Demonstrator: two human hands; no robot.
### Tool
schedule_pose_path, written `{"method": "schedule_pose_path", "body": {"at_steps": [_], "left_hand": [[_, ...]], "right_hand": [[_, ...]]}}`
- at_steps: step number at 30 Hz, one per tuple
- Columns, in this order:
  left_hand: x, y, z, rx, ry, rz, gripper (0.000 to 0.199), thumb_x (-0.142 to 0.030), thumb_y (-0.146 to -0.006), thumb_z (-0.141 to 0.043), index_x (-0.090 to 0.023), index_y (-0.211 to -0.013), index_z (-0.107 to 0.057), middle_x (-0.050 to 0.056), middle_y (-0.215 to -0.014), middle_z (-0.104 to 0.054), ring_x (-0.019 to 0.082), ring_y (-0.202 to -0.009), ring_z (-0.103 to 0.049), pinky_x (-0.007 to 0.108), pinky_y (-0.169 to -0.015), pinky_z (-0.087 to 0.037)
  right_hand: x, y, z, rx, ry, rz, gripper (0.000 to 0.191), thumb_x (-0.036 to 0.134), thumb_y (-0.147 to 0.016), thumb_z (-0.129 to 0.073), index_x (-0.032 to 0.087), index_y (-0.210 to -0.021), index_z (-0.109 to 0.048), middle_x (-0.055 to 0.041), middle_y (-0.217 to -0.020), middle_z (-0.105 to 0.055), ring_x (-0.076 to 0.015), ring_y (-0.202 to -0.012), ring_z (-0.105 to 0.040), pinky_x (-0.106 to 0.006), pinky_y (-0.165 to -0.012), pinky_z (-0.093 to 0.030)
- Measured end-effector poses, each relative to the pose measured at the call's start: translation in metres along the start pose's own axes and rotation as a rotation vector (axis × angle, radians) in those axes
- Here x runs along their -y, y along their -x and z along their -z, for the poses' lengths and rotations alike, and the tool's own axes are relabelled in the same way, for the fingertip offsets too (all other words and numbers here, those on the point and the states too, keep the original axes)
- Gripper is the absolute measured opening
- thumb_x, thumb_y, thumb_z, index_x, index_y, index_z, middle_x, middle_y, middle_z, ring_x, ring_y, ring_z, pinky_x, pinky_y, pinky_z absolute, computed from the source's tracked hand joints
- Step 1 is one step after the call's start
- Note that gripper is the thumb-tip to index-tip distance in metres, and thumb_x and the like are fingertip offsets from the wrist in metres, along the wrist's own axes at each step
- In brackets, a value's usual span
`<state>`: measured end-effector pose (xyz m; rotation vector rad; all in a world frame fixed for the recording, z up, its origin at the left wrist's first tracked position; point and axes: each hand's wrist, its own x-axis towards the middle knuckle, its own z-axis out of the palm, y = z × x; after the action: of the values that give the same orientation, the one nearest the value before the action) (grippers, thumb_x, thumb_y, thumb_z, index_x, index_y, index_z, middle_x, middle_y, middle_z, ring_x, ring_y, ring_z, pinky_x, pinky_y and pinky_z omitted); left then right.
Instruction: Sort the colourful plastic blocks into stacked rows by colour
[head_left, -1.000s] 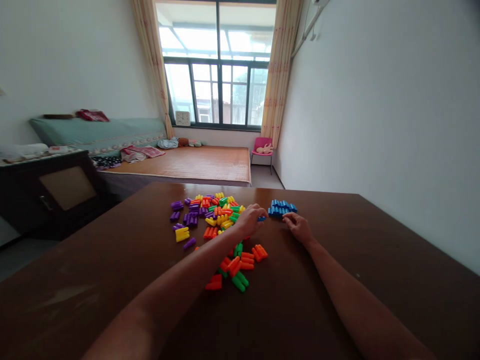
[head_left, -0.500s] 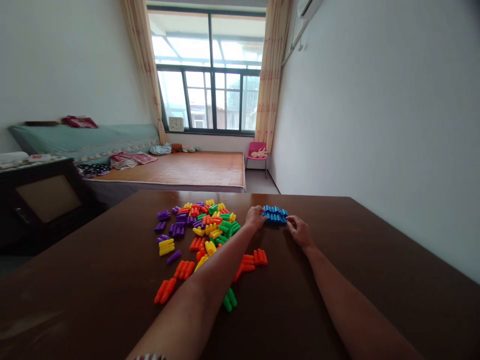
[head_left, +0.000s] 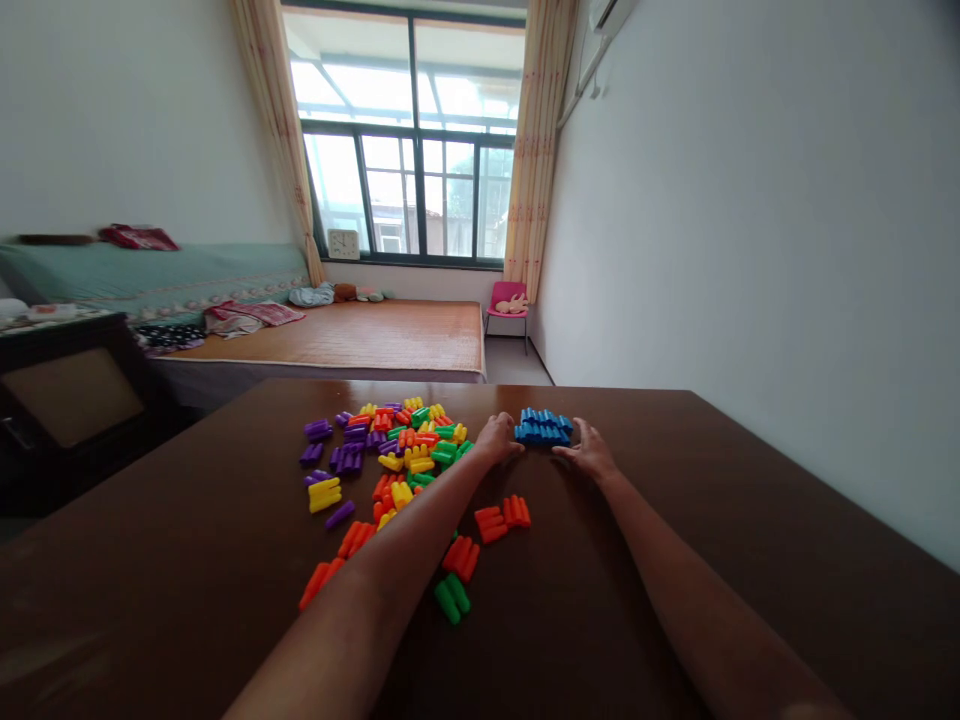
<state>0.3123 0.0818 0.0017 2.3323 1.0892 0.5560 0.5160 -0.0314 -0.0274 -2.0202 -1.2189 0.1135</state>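
Note:
A cluster of blue plastic toy pieces [head_left: 543,428] lies in rows near the far edge of the brown table [head_left: 720,600]. At its left end is my left hand [head_left: 498,440], thumb and fingers apart with nothing between them. My right hand [head_left: 591,452] is beside the cluster's right end, its thumb spread away from the fingers. Whether any fingertip touches the blue pieces I cannot tell. Orange pieces [head_left: 492,525] and a green piece [head_left: 453,598] lie nearer me, between my forearms. My left forearm hides part of the mixed pieces.
Left of my left arm, many purple pieces [head_left: 348,459], yellow pieces [head_left: 325,495] and others in green and orange are scattered. Beyond the table stand a bed [head_left: 375,330] and a pink chair [head_left: 508,296]. A dark cabinet [head_left: 67,400] is at the left.
Both hands have loosened from the blue pieces, and their fingers have spread. My left hand has drawn back slightly, uncovering the cluster's left end. The whole view has shifted slightly.

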Motion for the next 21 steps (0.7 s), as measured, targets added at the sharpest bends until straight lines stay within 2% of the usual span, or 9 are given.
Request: {"method": "schedule_pose_path", "body": {"at_steps": [3, 5, 13, 21], "left_hand": [[-0.015, -0.002, -0.003, 0.041, -0.077, -0.02, 0.057, -0.03, -0.064, -0.082, -0.017, -0.112, -0.052, 0.01, -0.116, -0.056, 0.023, -0.104, -0.06, 0.03, -0.089, -0.047], [-0.023, -0.004, -0.005, 0.05, -0.114, -0.026, 0.058, -0.031, -0.066, -0.081, -0.017, -0.113, -0.05, 0.011, -0.12, -0.055, 0.024, -0.108, -0.059, 0.03, -0.091, -0.046], [-0.034, -0.019, -0.013, 0.056, -0.186, 0.006, 0.06, -0.031, -0.072, -0.076, -0.014, -0.121, -0.045, 0.016, -0.128, -0.049, 0.027, -0.112, -0.058, 0.031, -0.091, -0.046], [-0.036, -0.037, -0.016, 0.05, -0.141, -0.009, 0.061, -0.028, -0.072, -0.076, -0.014, -0.123, -0.046, 0.018, -0.128, -0.049, 0.028, -0.113, -0.057, 0.032, -0.093, -0.046]], "right_hand": [[0.002, -0.012, -0.003, 0.062, 0.115, 0.01, 0.082, 0.036, -0.061, -0.082, 0.012, -0.132, -0.048, -0.0186, -0.122, -0.06, -0.026, -0.104, -0.063, -0.034, -0.089, -0.048], [0.003, -0.019, -0.004, 0.092, 0.165, 0.015, 0.078, 0.035, -0.062, -0.081, 0.012, -0.129, -0.051, -0.0165, -0.118, -0.063, -0.0271, -0.108, -0.061, -0.034, -0.091, -0.047], [0.003, -0.037, -0.013, 0.09, 0.232, 0.013, 0.065, 0.035, -0.066, -0.079, 0.016, -0.123, -0.057, -0.013, -0.115, -0.067, -0.0257, -0.106, -0.063, -0.031, -0.089, -0.047], [0.003, -0.054, -0.014, 0.032, 0.216, -0.005, 0.058, 0.035, -0.062, -0.081, 0.018, -0.114, -0.061, -0.0118, -0.105, -0.069, -0.0262, -0.099, -0.066, -0.033, -0.084, -0.05]]}}
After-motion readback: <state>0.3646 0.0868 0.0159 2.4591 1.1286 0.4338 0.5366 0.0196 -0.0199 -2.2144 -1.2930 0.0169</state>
